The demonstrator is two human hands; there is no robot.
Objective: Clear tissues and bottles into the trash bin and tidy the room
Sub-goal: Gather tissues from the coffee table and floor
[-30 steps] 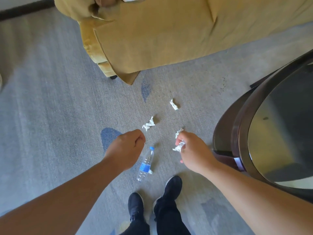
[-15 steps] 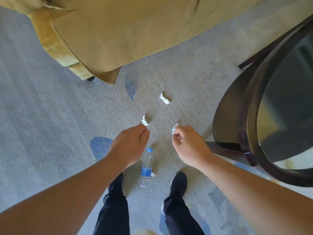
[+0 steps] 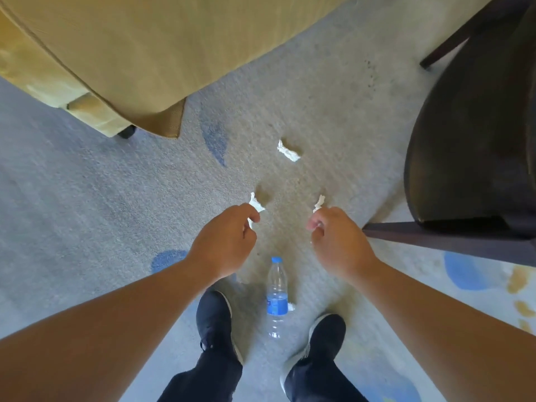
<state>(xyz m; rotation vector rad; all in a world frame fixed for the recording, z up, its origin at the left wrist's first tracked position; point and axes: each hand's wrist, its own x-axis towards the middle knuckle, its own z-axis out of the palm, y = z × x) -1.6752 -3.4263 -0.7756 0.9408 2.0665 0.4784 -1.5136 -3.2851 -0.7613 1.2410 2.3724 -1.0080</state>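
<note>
The left hand [image 3: 224, 245] pinches a crumpled tissue [image 3: 255, 206] in curled fingers, and the right hand [image 3: 338, 242] pinches a second tissue [image 3: 319, 203] likewise. A third tissue [image 3: 287, 151] lies on the carpet [image 3: 87, 198] beyond them, and the bottle [image 3: 277, 297] lies between the shoes [image 3: 216, 317].

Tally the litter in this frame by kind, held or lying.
Tissues: 3, one in the left hand, one in the right hand, one on the carpet
Bottles: 1
Total: 4, leaving out an unclear white scrap beside the bottle
</note>
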